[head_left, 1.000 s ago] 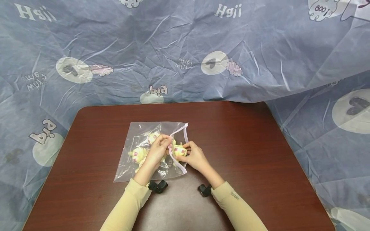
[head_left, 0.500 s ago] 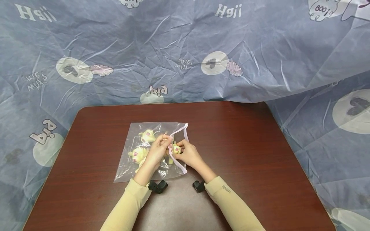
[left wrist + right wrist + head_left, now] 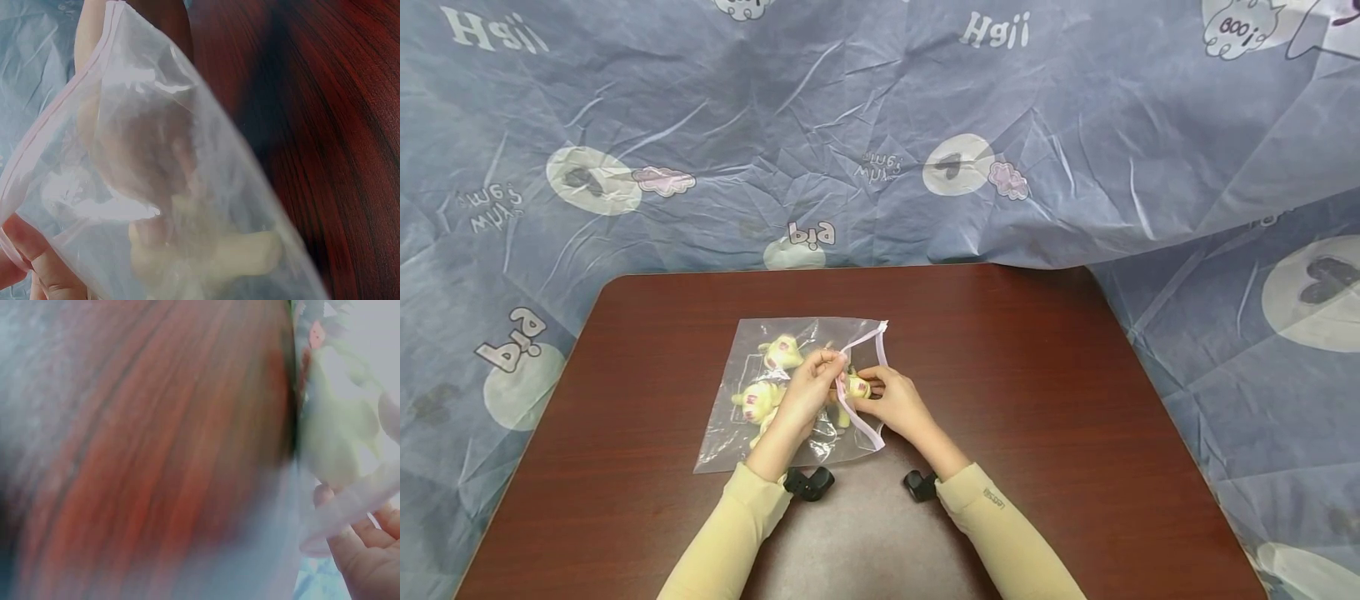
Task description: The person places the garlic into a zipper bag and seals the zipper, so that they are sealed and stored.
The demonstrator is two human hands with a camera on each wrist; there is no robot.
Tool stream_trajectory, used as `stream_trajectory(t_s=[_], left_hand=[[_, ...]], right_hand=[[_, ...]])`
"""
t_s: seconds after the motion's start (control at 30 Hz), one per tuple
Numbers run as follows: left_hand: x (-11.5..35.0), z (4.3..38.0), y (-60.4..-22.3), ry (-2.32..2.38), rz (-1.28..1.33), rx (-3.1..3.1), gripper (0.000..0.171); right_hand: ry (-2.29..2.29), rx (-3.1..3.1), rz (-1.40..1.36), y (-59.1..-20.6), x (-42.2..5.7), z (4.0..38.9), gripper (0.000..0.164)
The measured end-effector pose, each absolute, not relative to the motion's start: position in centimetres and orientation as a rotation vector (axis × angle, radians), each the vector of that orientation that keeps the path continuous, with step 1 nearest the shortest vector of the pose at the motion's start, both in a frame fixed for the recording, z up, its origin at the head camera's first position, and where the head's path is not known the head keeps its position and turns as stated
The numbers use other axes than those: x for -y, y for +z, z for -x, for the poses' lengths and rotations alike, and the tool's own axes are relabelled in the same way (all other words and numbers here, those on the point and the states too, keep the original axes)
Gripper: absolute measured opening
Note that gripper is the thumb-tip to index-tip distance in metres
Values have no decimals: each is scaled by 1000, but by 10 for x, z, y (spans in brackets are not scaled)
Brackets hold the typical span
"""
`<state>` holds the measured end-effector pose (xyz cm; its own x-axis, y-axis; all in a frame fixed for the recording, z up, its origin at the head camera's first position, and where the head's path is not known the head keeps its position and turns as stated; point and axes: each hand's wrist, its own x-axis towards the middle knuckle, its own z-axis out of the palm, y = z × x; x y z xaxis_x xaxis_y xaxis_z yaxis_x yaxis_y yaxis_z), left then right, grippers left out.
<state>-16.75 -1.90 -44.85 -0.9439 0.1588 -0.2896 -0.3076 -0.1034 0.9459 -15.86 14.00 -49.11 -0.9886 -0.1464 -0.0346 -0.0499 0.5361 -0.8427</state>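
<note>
A clear zip bag [image 3: 722, 442] with a pale pink zip strip lies flat on the table, its mouth towards the right. My left hand [image 3: 808, 392] pinches the near layer of the bag's mouth and lifts it, so the mouth stands apart. In the mouth, my right hand [image 3: 898, 404] holds a small yellow plush toy [image 3: 857, 387] between thumb and fingers. Through the film in the left wrist view, the toy's pale limb [image 3: 250, 253] shows beside the right hand's blurred fingers. Other yellow plush toys [image 3: 760, 402] lie inside the bag, partly hidden by the left forearm.
The dark red wooden table [image 3: 1037, 400] extends on both sides of the bag. A blue patterned cloth [image 3: 850, 100] hangs behind it and at the sides. Black wrist cameras [image 3: 808, 483] sit at both cuffs.
My right hand has moved left with the toy, further into the bag's mouth. Another toy inside has shifted up and left. The left hand keeps its pinch on the edge.
</note>
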Motion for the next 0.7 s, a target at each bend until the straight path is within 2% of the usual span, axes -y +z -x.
stream_trajectory(t_s=[0.7], left_hand=[[20, 168, -450, 2023, 124, -1985, 20]], right_hand=[[-1673, -2810, -3, -471, -172, 157, 27]])
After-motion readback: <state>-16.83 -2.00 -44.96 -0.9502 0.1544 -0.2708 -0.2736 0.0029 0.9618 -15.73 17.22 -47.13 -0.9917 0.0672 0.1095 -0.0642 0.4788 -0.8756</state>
